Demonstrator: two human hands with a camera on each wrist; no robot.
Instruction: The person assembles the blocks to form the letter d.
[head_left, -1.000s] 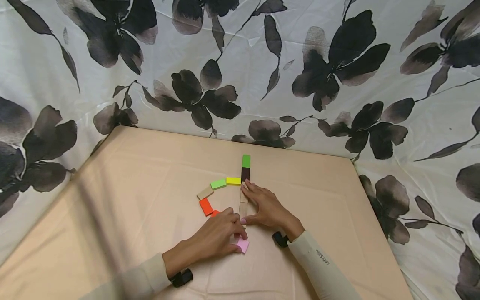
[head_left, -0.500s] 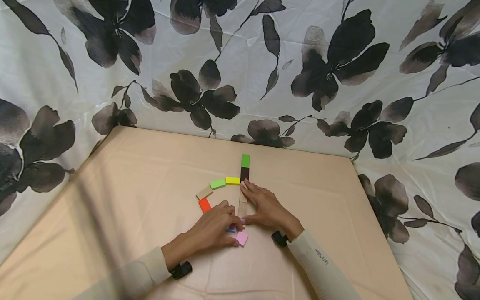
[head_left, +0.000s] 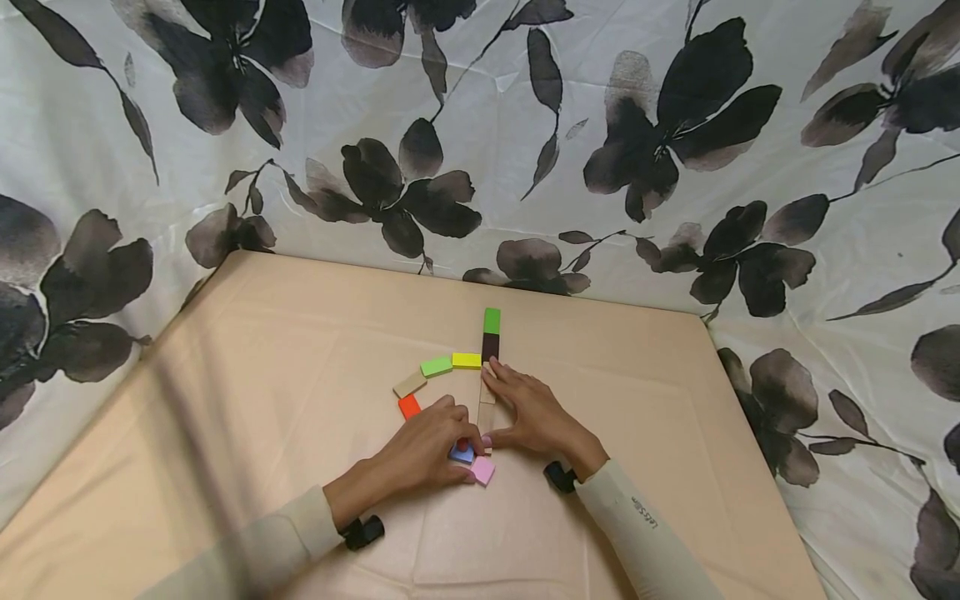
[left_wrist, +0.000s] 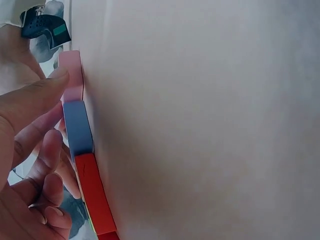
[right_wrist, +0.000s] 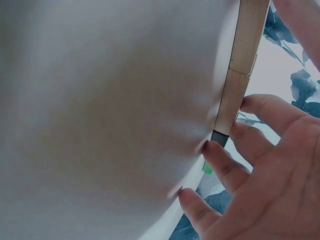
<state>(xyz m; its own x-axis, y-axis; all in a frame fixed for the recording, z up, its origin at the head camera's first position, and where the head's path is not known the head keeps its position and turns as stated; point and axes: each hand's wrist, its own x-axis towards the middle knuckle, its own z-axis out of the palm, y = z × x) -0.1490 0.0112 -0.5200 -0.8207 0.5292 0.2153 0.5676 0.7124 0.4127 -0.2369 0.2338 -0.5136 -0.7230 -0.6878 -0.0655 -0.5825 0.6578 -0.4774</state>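
My left hand pinches a pink block at the near end of a curved row, its thumb on the block's outer side in the left wrist view. A blue block sits between the pink one and a red block; the hand partly covers the row in the head view. My right hand rests along a straight column of blocks, fingers spread. Its fingertips touch a plain wooden block and the table. A dark block and a green block top the column.
The curve continues through a plain wooden block, a light green block and a yellow block, which meets the column. Peach cloth covers the table. A white floral sheet hangs behind the far edge.
My left hand has shifted slightly away from me, bringing the pink block closer to the column's near end. The blue block now shows beneath the fingers. My right hand has stayed put.
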